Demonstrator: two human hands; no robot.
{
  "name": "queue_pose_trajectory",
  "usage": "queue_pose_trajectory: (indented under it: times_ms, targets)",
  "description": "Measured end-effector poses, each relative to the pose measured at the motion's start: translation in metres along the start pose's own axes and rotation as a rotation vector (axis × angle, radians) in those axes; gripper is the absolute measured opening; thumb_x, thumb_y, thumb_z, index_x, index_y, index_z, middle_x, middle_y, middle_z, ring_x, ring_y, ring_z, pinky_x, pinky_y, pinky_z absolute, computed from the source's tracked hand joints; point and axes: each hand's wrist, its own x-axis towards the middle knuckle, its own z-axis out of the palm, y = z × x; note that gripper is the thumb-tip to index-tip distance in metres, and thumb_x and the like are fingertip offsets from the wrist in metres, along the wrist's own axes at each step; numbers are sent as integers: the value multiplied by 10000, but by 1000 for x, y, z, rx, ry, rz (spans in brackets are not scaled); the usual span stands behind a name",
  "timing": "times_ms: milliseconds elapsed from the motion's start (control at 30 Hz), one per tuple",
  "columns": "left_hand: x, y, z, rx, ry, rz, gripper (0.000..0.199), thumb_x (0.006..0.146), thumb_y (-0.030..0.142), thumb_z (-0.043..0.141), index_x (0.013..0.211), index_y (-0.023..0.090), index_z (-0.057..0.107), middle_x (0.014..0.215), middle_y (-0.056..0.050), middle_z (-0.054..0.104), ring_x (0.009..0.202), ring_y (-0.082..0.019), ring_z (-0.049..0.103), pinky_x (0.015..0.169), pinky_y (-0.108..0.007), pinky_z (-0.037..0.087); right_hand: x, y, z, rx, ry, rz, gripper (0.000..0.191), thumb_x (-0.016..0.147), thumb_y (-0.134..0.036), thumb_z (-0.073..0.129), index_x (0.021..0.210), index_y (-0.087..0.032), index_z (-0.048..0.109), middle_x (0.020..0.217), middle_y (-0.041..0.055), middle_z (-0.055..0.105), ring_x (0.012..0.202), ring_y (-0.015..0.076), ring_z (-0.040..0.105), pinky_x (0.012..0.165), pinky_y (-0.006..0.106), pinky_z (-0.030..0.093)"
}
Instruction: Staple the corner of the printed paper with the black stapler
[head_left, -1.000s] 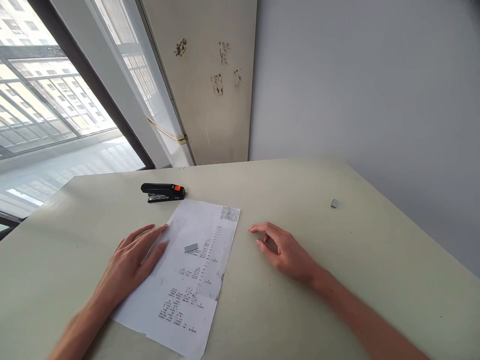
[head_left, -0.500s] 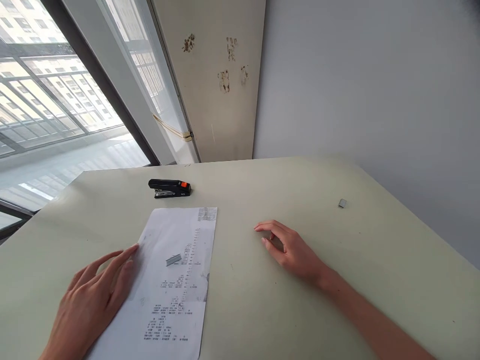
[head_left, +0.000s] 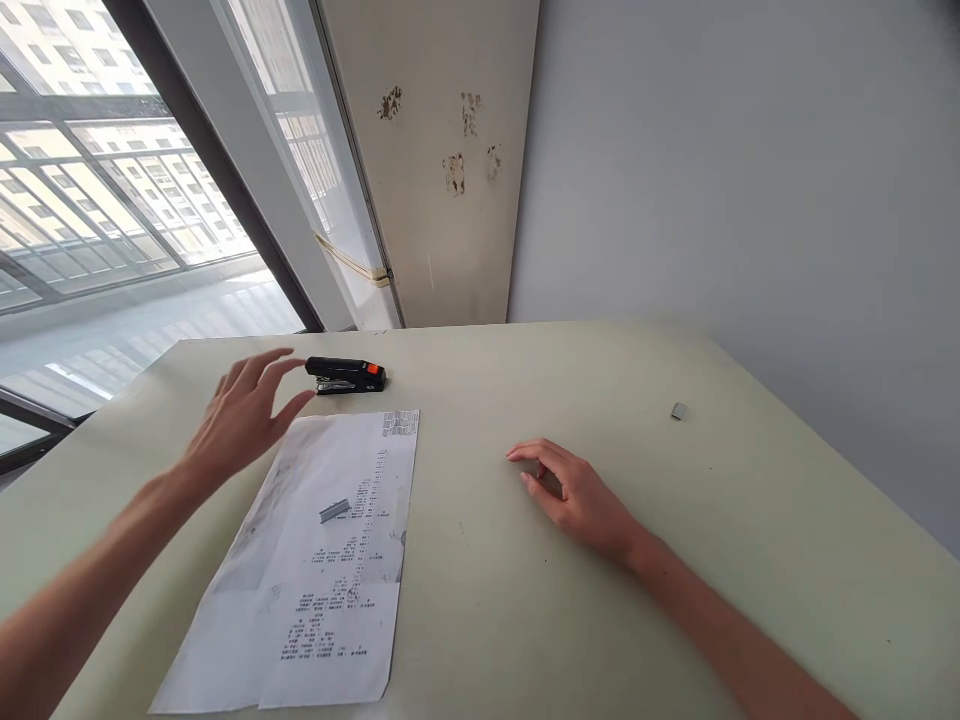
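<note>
Right beyond the far edge of a printed sheet (head_left: 307,560), the black stapler (head_left: 346,375) lies on the pale table (head_left: 540,640), its orange patch toward the right end. At its left end is the left hand (head_left: 244,412), fingers spread and thumb apart from the forefinger; whether the fingertips touch it, I cannot tell. A grey staple strip (head_left: 334,511) lies on the sheet. Well right of the sheet, the right hand (head_left: 577,495) rests loosely curled, thumb apart from the fingers. Farther right lies a small grey piece (head_left: 678,411).
</note>
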Motion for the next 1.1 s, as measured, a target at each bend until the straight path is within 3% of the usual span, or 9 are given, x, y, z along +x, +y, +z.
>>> queue_pose_trajectory:
  times_ms: [67, 167, 267, 367, 467, 567, 800, 967, 1100]
  targets:
    - [31, -11, 12, -36, -86, 72, 712, 1067, 662, 251, 1505, 143, 465, 1570, -162, 511, 1479, -373, 427, 1194, -594, 359, 0, 1, 0, 11, 0, -2, 257, 1040, -285, 482, 1237, -292, 647, 1325, 59, 675, 854, 189, 621, 705, 339, 559]
    - [61, -27, 31, -60, -196, 78, 782, 941, 803, 364, 1334, 182, 632, 1301, -185, 711, 1321, -384, 600, 1116, -563, 448, 0, 2, -1, 20, -1, -12, 256, 1036, -270, 489, 1237, -286, 647, 1322, 54, 677, 812, 172, 605, 722, 337, 558]
    - [72, -28, 36, -27, -277, 9, 792, 925, 820, 343, 1228, 174, 686, 1137, -139, 764, 1070, -339, 723, 972, -474, 532, 2, 3, -1, 28, 3, -32, 248, 1028, -244, 490, 1218, -270, 647, 1307, 60, 682, 801, 162, 613, 734, 332, 557]
    - [72, -14, 26, 9, -287, -12, 838, 1000, 756, 186, 1243, 113, 666, 1081, -60, 749, 932, -282, 729, 872, -404, 534, 4, 3, -3, 45, 5, -59, 231, 1014, -211, 490, 1181, -252, 644, 1277, 71, 691, 856, 169, 643, 755, 332, 556]
    - [72, 10, 14, 37, -284, -18, 699, 1041, 684, 290, 1273, 120, 631, 1039, -50, 748, 793, -235, 697, 762, -341, 500, 5, 5, -2, 67, 10, -81, 231, 1012, -206, 498, 1181, -258, 646, 1269, 71, 694, 897, 178, 655, 758, 334, 553]
    - [76, 42, 8, 8, -247, -8, 549, 1022, 631, 424, 1260, 176, 619, 1042, -76, 768, 674, -213, 653, 649, -315, 431, 5, 8, -3, 75, 40, -74, 232, 1008, -217, 503, 1182, -262, 651, 1241, 63, 705, 822, 167, 632, 731, 332, 547]
    - [52, 148, 2, -252, -127, 270, 473, 1035, 630, 454, 1187, 213, 617, 972, -57, 775, 663, -211, 664, 640, -314, 436, 12, 21, -14, 219, 404, 146, 211, 989, -384, 551, 1049, -231, 683, 1123, 77, 748, 936, 216, 681, 746, 333, 542]
    - [31, 210, 11, -403, -157, 433, 370, 1069, 546, 463, 1129, 207, 599, 908, -35, 751, 683, -205, 680, 613, -306, 433, 15, 26, -22, 318, 451, 184, 286, 1018, -476, 514, 1030, -228, 657, 1079, 76, 766, 966, 219, 727, 833, 352, 567]
    - [25, 232, 26, -478, -146, 436, 294, 1068, 483, 492, 1088, 204, 584, 921, -31, 744, 685, -196, 672, 630, -318, 454, 14, 24, -22, 375, 442, 187, 311, 1021, -512, 529, 1016, -231, 662, 1070, 74, 768, 961, 215, 729, 874, 358, 579]
